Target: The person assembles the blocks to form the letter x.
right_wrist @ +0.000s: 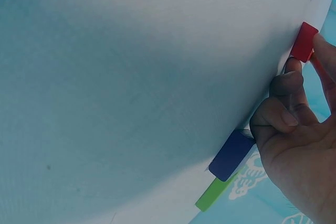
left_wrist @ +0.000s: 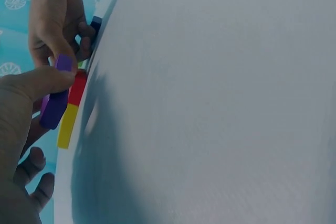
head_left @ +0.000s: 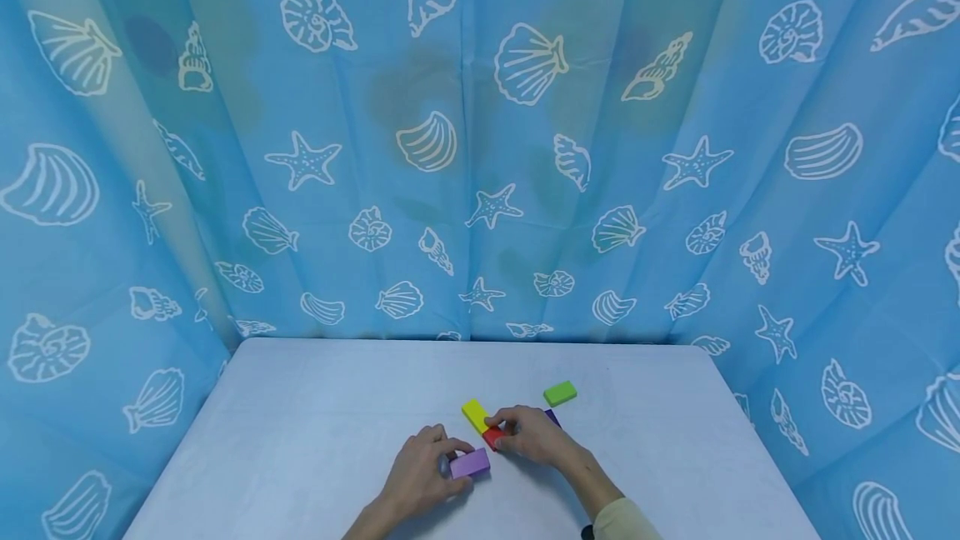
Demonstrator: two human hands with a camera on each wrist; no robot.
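Head view: purple block (head_left: pixel 470 463), long axis roughly crosswise, pinched by left hand (head_left: pixel 422 469), held just near-side of red block (head_left: pixel 492 438); the latter pinched by right hand (head_left: pixel 538 435), aligned end-to-end with yellow block (head_left: pixel 474 414).

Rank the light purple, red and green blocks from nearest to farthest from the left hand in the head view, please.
1. Light purple block: in the left hand
2. Red block: forward-right, at the right hand
3. Green block: farther forward-right
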